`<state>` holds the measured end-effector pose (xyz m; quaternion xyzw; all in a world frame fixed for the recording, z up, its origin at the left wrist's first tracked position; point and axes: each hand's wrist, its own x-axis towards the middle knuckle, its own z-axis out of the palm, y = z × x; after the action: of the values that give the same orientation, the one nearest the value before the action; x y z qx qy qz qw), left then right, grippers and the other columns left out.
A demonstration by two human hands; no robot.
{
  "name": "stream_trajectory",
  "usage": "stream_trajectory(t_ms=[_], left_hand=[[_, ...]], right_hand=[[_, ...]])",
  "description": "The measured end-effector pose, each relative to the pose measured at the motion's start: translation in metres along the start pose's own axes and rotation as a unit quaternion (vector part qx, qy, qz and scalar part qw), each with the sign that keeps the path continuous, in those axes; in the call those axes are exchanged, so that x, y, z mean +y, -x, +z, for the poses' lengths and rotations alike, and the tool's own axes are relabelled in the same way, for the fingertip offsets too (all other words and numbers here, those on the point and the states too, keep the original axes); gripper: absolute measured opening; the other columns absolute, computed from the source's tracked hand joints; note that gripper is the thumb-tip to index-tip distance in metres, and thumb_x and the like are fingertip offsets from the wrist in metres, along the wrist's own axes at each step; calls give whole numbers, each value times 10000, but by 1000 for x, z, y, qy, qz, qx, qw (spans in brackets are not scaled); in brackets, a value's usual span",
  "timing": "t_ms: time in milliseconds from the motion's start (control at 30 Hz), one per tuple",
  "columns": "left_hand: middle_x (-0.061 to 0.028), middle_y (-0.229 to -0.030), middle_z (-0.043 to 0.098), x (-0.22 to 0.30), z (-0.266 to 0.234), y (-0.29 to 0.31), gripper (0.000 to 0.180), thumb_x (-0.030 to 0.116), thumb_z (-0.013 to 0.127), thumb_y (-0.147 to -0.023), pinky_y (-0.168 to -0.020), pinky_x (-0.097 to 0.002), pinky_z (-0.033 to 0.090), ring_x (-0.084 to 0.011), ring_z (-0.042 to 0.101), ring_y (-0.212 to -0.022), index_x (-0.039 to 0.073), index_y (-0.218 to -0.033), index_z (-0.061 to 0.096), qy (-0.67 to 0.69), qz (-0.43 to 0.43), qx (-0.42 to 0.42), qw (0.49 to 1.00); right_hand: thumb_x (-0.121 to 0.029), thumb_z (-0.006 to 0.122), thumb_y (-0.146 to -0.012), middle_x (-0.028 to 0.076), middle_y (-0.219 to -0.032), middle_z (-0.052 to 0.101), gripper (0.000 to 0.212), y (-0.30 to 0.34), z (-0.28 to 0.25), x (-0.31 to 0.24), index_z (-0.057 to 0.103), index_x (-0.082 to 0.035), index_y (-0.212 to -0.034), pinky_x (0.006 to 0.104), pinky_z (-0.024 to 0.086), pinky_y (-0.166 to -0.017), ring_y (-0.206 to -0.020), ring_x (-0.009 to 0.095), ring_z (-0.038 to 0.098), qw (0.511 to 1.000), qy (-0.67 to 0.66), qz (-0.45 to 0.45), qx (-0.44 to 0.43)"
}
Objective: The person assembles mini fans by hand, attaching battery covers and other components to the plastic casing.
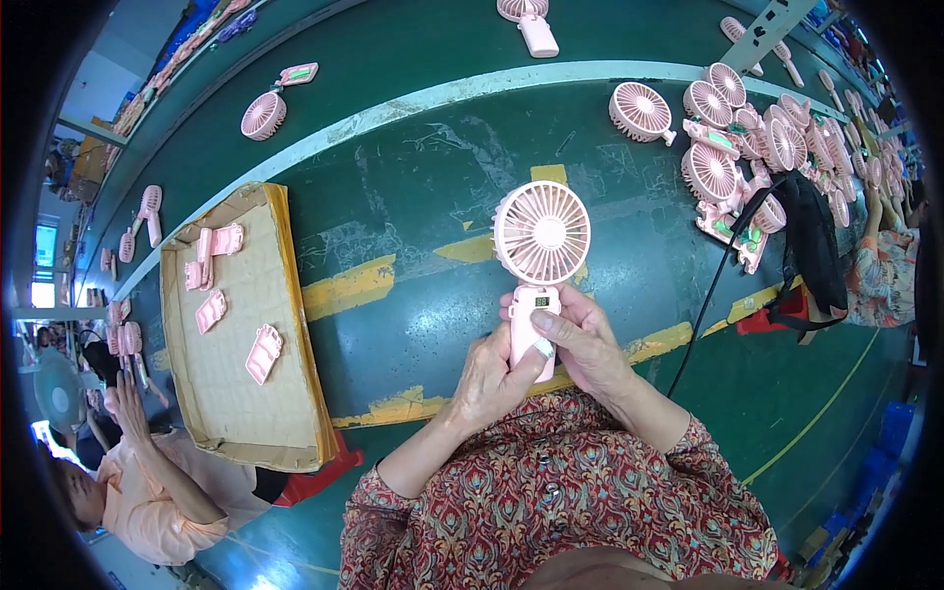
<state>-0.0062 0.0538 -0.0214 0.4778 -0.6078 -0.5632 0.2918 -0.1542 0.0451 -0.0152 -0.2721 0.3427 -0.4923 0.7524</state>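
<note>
A pink handheld fan stands out in front of me, its round slatted head pointing away and its handle between my two hands. A small dark display shows near the top of the handle. My left hand wraps the lower handle, with something pale on or by the thumb tip. Around the upper handle, my right hand lays its thumb just below the display. The fingers behind the handle are mostly hidden.
A shallow cardboard tray with several pink casing pieces lies at the left. Many pink fans are heaped at the right, beside a black bag and a dark cable. A co-worker sits at the left.
</note>
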Motion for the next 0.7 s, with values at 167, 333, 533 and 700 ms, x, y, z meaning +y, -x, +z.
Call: stream_trajectory(t_ms=[167,333,533,700], left_hand=[[-215,-828,624,5,0,-3,279,181,525,-841,-661,-397,502,-314,649,-738,-61,-979,522,-22,16,12,1000],[-161,-818,630,6,-6,-15,312,174,548,-833,-652,-354,510,-224,643,-713,-58,-1037,505,30,-99,-40,994],[-60,-833,618,7,-19,-29,275,131,562,-864,-603,-239,497,-96,583,-699,-7,-1094,503,116,-95,-73,986],[-59,-807,619,34,-54,-73,200,109,526,-849,-578,-222,479,-83,563,-644,-19,-1000,546,50,-28,1,998]], right_hand=[[-157,604,-866,140,-1128,586,370,-1,1,1,502,26,-1172,356,446,-938,-1068,206,561,999,-35,-18,16],[-164,598,-875,131,-1127,586,375,-8,-3,4,493,16,-1187,341,445,-934,-1048,189,564,998,-39,-26,33],[-182,559,-911,81,-1116,584,373,-27,-11,-5,474,2,-1224,291,452,-892,-1006,133,557,999,35,-3,19],[-230,505,-944,99,-1161,576,418,-54,-29,-32,438,8,-1282,291,464,-865,-1016,164,575,973,211,-88,17]])
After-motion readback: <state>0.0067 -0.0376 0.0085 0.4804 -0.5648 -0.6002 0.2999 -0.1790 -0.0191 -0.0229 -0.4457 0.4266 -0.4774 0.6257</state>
